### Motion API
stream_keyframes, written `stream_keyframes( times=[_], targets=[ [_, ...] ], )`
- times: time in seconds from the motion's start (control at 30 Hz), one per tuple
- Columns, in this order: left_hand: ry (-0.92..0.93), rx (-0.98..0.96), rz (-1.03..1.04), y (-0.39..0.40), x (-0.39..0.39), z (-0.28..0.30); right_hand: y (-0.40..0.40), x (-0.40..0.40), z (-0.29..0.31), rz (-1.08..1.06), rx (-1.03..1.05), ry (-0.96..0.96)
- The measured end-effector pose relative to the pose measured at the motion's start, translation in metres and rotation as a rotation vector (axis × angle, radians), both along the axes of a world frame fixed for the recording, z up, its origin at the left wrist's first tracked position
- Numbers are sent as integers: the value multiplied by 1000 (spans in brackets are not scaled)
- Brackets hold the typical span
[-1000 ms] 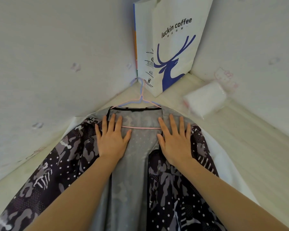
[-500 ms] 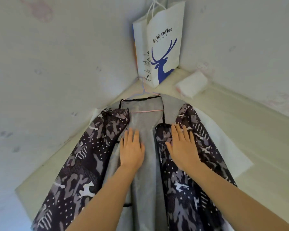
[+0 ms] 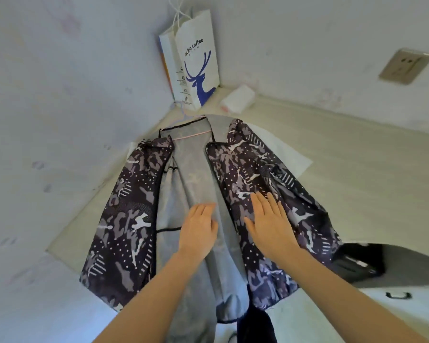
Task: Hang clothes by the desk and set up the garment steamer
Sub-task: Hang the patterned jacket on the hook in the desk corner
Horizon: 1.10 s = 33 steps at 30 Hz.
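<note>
A dark camouflage-patterned jacket [image 3: 124, 219] lies spread open on the pale desk [image 3: 357, 174], its grey lining [image 3: 188, 174] facing up. A thin pink and lilac hanger [image 3: 191, 136] sits inside its collar, hook toward the corner. My left hand [image 3: 198, 229] lies flat on the grey lining, fingers straight. Flat on the jacket's right front panel rests my right hand [image 3: 270, 219], fingers also straight. No steamer is in view.
A white paper bag with a blue deer print [image 3: 196, 68] stands in the wall corner. A white tissue pack [image 3: 238, 99] lies beside it. A wall socket [image 3: 404, 65] is at the upper right. A dark object [image 3: 357, 263] sits at the desk's right edge. White cloth [image 3: 290, 154] lies under the jacket.
Both hands have slid down the jacket from the collar area toward its middle, staying flat. The view has pulled back, showing more of the jacket, desk and wall.
</note>
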<state>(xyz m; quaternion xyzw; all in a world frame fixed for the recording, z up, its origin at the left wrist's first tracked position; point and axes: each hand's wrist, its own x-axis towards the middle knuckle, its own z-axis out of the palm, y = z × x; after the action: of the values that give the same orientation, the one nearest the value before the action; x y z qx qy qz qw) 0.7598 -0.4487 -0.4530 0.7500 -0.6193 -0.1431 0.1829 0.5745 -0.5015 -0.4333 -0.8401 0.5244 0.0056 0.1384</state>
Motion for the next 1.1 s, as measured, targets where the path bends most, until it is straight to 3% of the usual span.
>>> stream_keyframes(
  times=[0.1,0.5,0.83,1.1],
  targets=[
    [78,-11,-54,26,-26,8,40,-24,6,-38,26,5],
    [110,-89,-178,115,-134,31,188,-126,12,-323,42,-100],
    [-31,-134,-678,221,-249,41,352,-235,16,-614,43,-78],
    [-4,-73,-906,337,-365,44,507,-314,30,-949,-16,-100]
  ],
)
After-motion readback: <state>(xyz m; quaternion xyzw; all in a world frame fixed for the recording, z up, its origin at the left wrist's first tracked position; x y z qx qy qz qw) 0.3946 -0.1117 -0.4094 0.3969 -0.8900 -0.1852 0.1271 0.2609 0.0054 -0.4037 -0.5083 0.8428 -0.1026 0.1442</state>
